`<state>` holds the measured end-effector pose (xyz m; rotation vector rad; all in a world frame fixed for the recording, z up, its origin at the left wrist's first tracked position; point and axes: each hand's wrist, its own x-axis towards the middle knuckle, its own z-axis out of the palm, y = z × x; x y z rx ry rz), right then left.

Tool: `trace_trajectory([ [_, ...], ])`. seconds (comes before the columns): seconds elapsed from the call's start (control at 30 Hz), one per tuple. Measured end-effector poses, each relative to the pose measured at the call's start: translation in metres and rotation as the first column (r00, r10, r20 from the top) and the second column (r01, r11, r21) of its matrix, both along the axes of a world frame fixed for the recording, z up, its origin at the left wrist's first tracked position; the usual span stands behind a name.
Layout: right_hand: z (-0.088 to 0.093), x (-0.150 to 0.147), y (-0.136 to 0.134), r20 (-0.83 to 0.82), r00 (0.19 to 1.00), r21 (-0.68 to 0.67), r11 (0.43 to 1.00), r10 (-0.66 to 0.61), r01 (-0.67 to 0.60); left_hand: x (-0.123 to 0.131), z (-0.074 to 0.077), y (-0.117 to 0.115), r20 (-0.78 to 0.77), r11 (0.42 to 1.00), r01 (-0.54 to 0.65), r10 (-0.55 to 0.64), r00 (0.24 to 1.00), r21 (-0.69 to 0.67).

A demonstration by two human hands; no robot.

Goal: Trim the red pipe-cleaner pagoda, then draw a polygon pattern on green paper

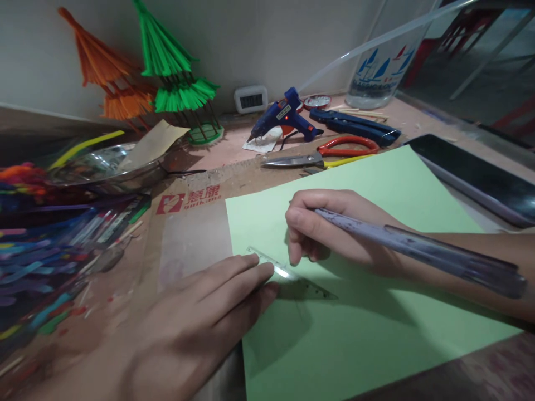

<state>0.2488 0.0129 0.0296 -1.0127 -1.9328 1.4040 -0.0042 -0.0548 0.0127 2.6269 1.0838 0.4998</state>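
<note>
Blue glue gun (281, 116), sailboat-printed clear cup (371, 89), shiny metal dish (140, 171)

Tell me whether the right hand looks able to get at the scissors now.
Probably yes: the scissors lie beyond the green paper with nothing tall between, but the right hand holds a pen it might set down first.

Dim, cool light falls from above and beyond the work, throwing soft shadows nearward across the green paper (343, 351). White glare streaks the clear set square (298, 284). Blur softens the left hand (200, 312) and smears the coloured pieces (29, 267) at left; wide-angle stretch tilts the orange pipe-cleaner tower (98, 55) outward.
</note>
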Motion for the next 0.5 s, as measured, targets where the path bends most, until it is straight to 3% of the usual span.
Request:
trace_trajectory([
  [0.3,-0.0031,0.0007,0.0005,0.014,1.000,0.009,1.000,0.006,-0.006,0.0043,0.0030,0.0017,-0.044,1.000,0.025,-0.024,0.999,0.009],
  [0.5,-0.0028,0.0005,0.0003,0.021,1.000,0.028,1.000,-0.004,0.003,0.0035,0.0011,0.0021,-0.001,0.995,-0.012,0.012,1.000,-0.099],
])
